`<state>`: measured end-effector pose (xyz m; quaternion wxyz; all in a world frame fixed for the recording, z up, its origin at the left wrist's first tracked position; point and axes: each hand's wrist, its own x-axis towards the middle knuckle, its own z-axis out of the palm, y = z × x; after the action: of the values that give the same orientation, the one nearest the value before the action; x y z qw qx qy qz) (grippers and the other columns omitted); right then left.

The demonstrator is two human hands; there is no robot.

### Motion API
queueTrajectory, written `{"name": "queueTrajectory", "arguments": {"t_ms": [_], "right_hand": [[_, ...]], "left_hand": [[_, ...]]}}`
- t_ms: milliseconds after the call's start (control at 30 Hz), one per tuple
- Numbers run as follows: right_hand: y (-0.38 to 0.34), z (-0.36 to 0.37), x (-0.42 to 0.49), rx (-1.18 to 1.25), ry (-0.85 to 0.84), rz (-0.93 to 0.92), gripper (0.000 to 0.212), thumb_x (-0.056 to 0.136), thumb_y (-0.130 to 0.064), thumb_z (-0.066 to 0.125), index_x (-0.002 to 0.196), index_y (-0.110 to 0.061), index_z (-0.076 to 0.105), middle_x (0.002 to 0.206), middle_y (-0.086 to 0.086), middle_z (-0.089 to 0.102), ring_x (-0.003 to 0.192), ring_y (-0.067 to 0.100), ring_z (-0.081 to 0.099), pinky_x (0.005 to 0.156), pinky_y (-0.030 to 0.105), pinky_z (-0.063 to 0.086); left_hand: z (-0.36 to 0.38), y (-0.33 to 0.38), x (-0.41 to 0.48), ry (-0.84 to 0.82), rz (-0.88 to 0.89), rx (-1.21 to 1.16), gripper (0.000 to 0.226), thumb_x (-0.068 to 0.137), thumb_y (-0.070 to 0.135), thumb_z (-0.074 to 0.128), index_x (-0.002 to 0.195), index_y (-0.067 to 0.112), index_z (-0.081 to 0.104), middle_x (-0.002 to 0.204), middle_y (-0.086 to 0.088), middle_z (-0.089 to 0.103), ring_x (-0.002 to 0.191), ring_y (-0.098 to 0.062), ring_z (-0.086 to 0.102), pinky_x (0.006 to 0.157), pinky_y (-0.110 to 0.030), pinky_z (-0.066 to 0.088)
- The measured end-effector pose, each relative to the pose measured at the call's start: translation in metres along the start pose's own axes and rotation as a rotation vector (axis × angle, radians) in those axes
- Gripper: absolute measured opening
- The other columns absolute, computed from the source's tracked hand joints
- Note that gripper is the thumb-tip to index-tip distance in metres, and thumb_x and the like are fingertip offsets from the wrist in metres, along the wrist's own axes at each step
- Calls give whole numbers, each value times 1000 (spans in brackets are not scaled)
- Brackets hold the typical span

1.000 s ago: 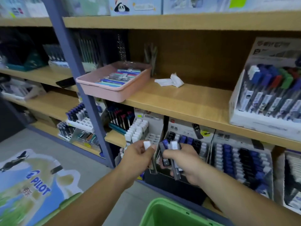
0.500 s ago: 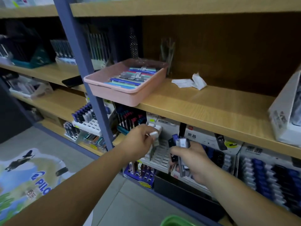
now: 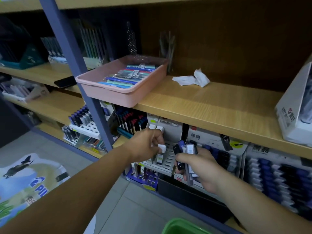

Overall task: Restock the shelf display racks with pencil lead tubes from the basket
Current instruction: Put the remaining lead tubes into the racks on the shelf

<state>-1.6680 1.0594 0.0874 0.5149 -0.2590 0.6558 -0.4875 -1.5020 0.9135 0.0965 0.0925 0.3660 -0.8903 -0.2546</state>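
Pinching a white-capped lead tube (image 3: 161, 150) between thumb and fingertips with the left hand (image 3: 146, 146), near 6 o'clock of frame centre. Holds it roughly upright, cap on top, lower end against the slotted face of the white display rack (image 3: 168, 160) under the shelf board (image 3: 211, 107); cannot tell whether it sits in a slot. Sits a little lower on the rack than half a second ago, when the cap was close under the two white caps at the rack's top edge. Grips a bundle of lead tubes (image 3: 185, 154), dark and clear ones, in the curled right hand (image 3: 200, 168) at 5 o'clock, just beside the left hand, much as half a second ago. Shows more of the green basket (image 3: 182, 225) at the 6 o'clock edge than before. Keeps the pink tray (image 3: 121, 93) of pens at 10 o'clock, overhanging the board's front edge, and the crumpled paper (image 3: 194, 79) between 1 and 2 o'clock, both placed as earlier.
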Motion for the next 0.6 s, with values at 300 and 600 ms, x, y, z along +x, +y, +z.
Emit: {"name": "queueTrajectory", "arguments": {"t_ms": [300, 600], "right_hand": [[7, -3, -2, 73, -44, 39, 30, 87, -6, 74, 115, -2, 66, 86, 16, 76, 70, 27, 72, 58, 35, 51], [7, -4, -10, 50, -80, 44, 33, 88, -6, 73, 119, 0, 63, 85, 15, 75, 70, 27, 72, 57, 32, 51]], "left_hand": [[-4, -10, -17, -44, 9, 63, 22, 89, 35, 79, 86, 44, 59, 108, 11, 57, 101, -15, 56, 85, -31, 46], [-6, -6, -18, -33, 67, 193, 15, 94, 29, 73, 100, 35, 62, 110, 3, 56, 105, -22, 55, 91, -33, 39]]}}
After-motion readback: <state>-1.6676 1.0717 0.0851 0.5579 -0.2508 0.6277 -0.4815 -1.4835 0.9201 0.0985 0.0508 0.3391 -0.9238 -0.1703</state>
